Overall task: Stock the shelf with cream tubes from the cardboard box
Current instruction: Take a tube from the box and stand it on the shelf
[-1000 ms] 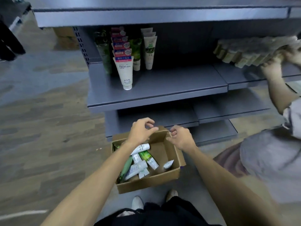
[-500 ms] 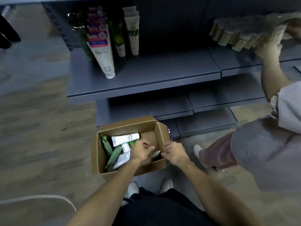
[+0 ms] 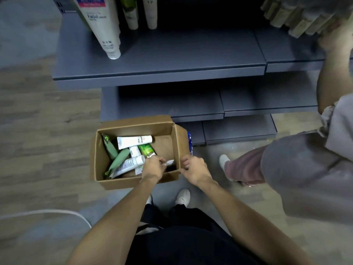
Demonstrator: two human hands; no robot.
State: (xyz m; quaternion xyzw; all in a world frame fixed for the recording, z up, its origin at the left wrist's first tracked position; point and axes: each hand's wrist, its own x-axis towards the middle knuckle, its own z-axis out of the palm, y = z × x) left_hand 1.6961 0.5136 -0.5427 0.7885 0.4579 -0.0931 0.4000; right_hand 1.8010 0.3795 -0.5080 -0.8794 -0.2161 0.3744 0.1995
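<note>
Head view looks down on a floor of grey-brown wood-look planks that gives way to plain grey near the dark grey metal shelving, whose flat tiers step back toward the floor. Three upright tubes show on the upper tier: a white facial-wash tube in front, two more behind. An open brown cardboard box sits on the floor against the lowest tier, holding loose cream tubes: two matte sage-green, one bright green, about three white ones. Inside the box, the left hand has its fingers pinched on a small white tube. Right hand clamps the box's right wall. Two white shoes stand below. Another person in grey handles pale packets at the right.
</note>
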